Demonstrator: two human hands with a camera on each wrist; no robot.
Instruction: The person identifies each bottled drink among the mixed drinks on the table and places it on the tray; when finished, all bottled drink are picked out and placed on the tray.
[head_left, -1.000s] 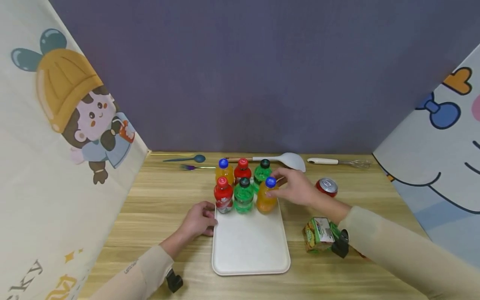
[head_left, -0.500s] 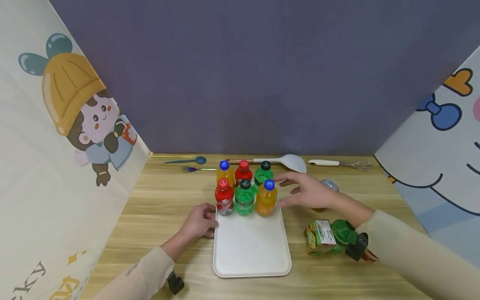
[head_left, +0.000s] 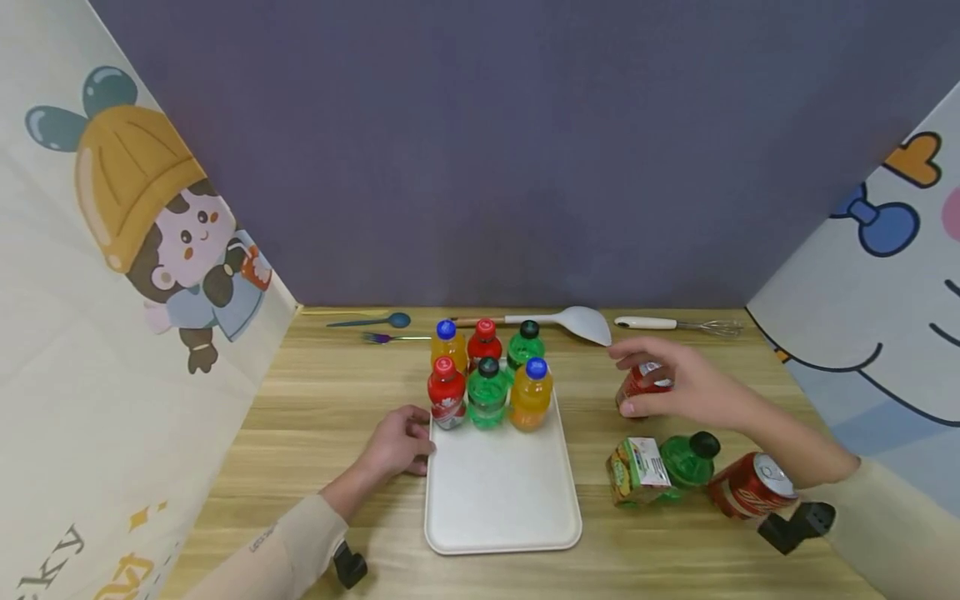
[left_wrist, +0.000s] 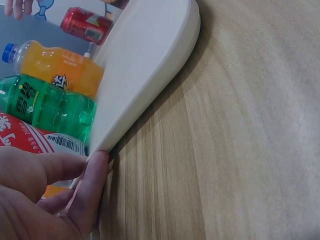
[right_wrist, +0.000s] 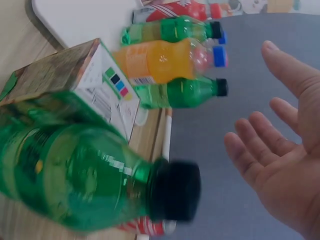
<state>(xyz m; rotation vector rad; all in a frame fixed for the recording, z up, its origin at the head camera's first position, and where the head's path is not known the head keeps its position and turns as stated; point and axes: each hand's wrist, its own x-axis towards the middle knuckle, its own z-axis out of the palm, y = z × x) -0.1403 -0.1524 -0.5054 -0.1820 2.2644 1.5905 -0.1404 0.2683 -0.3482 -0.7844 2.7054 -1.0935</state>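
Six bottles [head_left: 487, 379] stand on the tray [head_left: 501, 492]; two cans outside. Right hand [head_left: 678, 385] has moved from the bottles and now reaches, fingers open, over one can [head_left: 637, 387]; left hand [head_left: 397, 442] still touches the tray edge with relaxed fingers.

The wooden table [head_left: 322, 408] carries a white tray [head_left: 501, 500]. Behind the tray lie a blue spoon [head_left: 371, 320], a fork [head_left: 390, 337], a white ladle [head_left: 566, 321] and a whisk [head_left: 678, 325]. Right of the tray are an upright red can [head_left: 639, 390], a carton [head_left: 636, 472], a lying green bottle [head_left: 686, 461] and another lying red can [head_left: 750, 493].
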